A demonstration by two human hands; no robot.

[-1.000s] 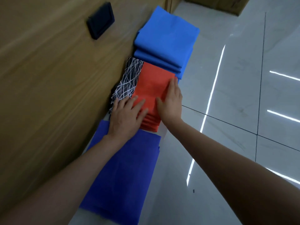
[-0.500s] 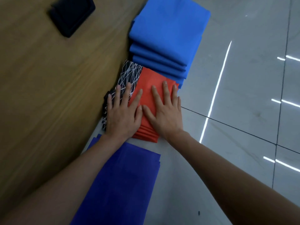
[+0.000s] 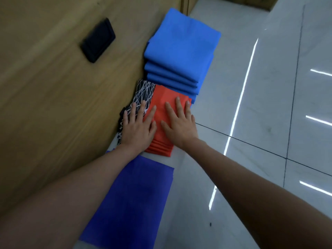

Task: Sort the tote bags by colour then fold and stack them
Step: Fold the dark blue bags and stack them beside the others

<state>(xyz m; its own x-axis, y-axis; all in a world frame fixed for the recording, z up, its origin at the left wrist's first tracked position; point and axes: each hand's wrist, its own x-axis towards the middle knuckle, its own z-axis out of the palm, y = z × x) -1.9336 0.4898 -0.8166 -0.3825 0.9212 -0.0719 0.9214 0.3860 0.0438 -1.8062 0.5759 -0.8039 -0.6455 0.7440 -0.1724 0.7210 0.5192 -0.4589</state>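
A stack of folded red tote bags (image 3: 162, 97) lies on the pale floor beside a wooden wall. My left hand (image 3: 137, 125) presses flat with spread fingers across its left edge and the black bag with white scribble lines (image 3: 143, 90) next to it. My right hand (image 3: 179, 121) lies flat on the red stack's right half. Beyond them sits a taller stack of folded light blue bags (image 3: 181, 49). A darker blue bag (image 3: 133, 200) lies spread flat on the floor under my left forearm.
The wooden wall (image 3: 53, 105) runs along the left, with a black rectangular plate (image 3: 98, 40) set in it. Glossy grey floor tiles (image 3: 260, 123) with bright light reflections stretch to the right.
My right hand turned from the red stack's right edge onto its top a second ago. Since then both hands stay flat there; only the camera view shifted.
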